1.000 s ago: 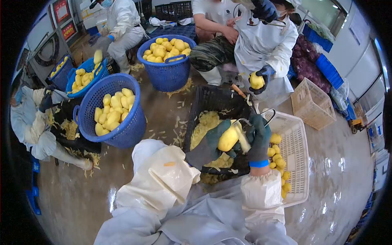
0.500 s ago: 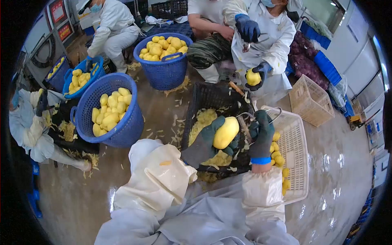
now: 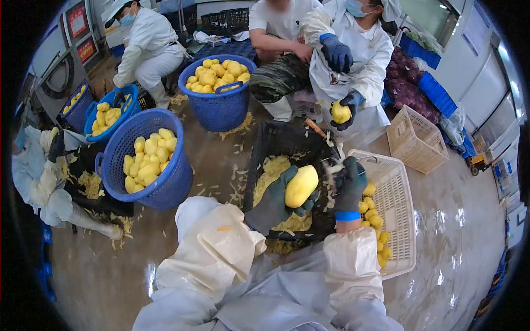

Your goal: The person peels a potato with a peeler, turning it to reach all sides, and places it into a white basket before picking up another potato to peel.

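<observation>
The left hand (image 3: 274, 199) grips a yellow potato (image 3: 302, 186) above the black crate (image 3: 279, 135), which contains peelings (image 3: 270, 175). The right hand (image 3: 350, 182) is positioned just right of the potato; blur obscures its fingers, so I cannot tell its grip. A white basket (image 3: 398, 207) with smaller potatoes (image 3: 376, 220) stands right.

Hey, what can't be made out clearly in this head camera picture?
Head view: what the right hand holds, if anything; blurred.
Head view: the underside of the potato; hidden by the left hand.
Head view: the bottom of the black crate; covered by peelings.
Head view: wording on the upper red sign; too small.
</observation>
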A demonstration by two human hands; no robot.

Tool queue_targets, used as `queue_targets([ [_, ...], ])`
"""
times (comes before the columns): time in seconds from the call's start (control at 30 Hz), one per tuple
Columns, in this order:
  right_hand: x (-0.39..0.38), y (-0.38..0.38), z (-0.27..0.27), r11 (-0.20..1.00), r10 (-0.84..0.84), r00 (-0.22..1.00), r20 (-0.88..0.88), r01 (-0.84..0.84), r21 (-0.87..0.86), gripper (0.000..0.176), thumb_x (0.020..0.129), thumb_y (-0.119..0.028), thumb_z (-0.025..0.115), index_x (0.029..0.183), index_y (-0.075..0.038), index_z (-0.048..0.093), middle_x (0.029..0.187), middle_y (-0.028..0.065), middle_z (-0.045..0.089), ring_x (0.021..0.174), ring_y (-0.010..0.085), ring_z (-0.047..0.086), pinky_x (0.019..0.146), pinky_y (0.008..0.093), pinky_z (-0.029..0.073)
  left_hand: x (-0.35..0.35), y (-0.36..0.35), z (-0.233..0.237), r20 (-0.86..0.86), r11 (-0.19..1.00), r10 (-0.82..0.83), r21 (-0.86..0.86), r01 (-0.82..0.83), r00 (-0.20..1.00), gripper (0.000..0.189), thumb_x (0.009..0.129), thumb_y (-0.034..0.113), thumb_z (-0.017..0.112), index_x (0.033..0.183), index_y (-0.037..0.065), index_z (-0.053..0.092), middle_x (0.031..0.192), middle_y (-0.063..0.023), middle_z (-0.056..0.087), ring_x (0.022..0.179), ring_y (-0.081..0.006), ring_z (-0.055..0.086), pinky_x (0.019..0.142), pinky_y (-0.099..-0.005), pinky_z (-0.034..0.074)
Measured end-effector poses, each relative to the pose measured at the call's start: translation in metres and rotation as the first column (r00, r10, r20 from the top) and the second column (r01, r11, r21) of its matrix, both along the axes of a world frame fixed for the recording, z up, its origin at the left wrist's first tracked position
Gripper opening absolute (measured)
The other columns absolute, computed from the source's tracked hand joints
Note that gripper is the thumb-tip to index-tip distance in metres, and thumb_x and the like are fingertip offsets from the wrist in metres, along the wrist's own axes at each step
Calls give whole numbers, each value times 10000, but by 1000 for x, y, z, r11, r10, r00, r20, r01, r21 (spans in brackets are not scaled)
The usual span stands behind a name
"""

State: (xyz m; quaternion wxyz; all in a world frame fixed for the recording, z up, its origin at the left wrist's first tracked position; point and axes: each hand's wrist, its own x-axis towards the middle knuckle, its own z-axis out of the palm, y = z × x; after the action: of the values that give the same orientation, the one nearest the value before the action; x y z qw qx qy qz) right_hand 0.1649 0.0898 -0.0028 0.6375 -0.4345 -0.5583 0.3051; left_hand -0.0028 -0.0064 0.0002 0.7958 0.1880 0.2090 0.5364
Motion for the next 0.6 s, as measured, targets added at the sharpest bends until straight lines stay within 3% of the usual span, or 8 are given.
queue_targets([
  [0.03, -3, -8, 12, 1000, 4, 1000, -2, -4, 0, 203, 923, -274, 569, 773, -137, 564, 622, -84, 463, 489, 2, 367, 429, 179, 236, -1, 0, 9, 47, 999, -12, -45, 14, 999, 558, 929, 542, 441, 1209, 65, 517, 946, -170, 647, 641, -246, 655, 431, -298, 519],
  [0.1, 0, -29, 48, 879, 215, 835, -506, -392, -273, 180, 905, -251, 595, 839, -84, 599, 611, -43, 471, 474, 37, 405, 438, 182, 280, 3, -1, 16, 85, 996, 45, -80, -38, 995, 553, 920, 556, 457, 1186, 76, 525, 917, -157, 639, 638, -235, 644, 428, -295, 513],
  [0.17, -14, -51, 69, 844, 234, 843, -484, -423, -329, 178, 910, -252, 578, 839, -90, 596, 607, -48, 463, 468, 35, 393, 433, 186, 276, 5, 1, 12, 123, 995, 98, -14, -97, 988, 567, 915, 569, 461, 1194, 79, 519, 904, -132, 632, 654, -218, 642, 432, -288, 511],
  [0.23, -21, -58, 68, 873, 302, 925, -230, -366, -324, 182, 921, -293, 555, 843, -130, 582, 655, -69, 482, 486, 19, 372, 441, 176, 253, 9, 2, 0, 74, 995, 99, 13, -100, 992, 559, 921, 556, 459, 1204, 77, 514, 909, -119, 635, 669, -210, 647, 430, -274, 510],
  [0.4, -9, -22, 48, 857, 86, 828, -555, -345, -383, 191, 917, -281, 584, 860, -101, 610, 686, -55, 520, 539, 15, 416, 464, 182, 293, 5, -6, 24, -34, 989, 146, -26, -147, 989, 518, 940, 503, 453, 1155, 42, 547, 870, -118, 652, 657, -195, 657, 409, -251, 519],
  [0.43, -9, -25, 47, 857, 84, 829, -554, -343, -383, 191, 917, -281, 584, 860, -101, 610, 686, -55, 520, 539, 15, 416, 464, 182, 293, 3, -3, 19, -32, 996, 91, 3, -91, 995, 515, 941, 497, 452, 1137, 33, 558, 865, -127, 656, 650, -198, 659, 407, -261, 527],
  [0.5, -15, -39, 50, 923, 268, 939, -217, -315, -222, 197, 907, -283, 603, 842, -97, 608, 680, -50, 525, 527, 24, 430, 471, 170, 308, 0, -1, 12, 14, 997, 81, 8, -81, 997, 516, 937, 498, 458, 1134, 32, 560, 879, -129, 657, 647, -201, 659, 405, -268, 530],
  [0.6, -22, -36, 50, 913, 161, 914, -372, -281, -296, 199, 910, -264, 595, 841, -77, 611, 654, -52, 516, 509, 29, 424, 459, 177, 310, -2, -1, 16, 37, 999, 31, -7, -31, 999, 521, 929, 505, 470, 1125, 32, 564, 899, -130, 660, 635, -201, 656, 400, -274, 533],
])
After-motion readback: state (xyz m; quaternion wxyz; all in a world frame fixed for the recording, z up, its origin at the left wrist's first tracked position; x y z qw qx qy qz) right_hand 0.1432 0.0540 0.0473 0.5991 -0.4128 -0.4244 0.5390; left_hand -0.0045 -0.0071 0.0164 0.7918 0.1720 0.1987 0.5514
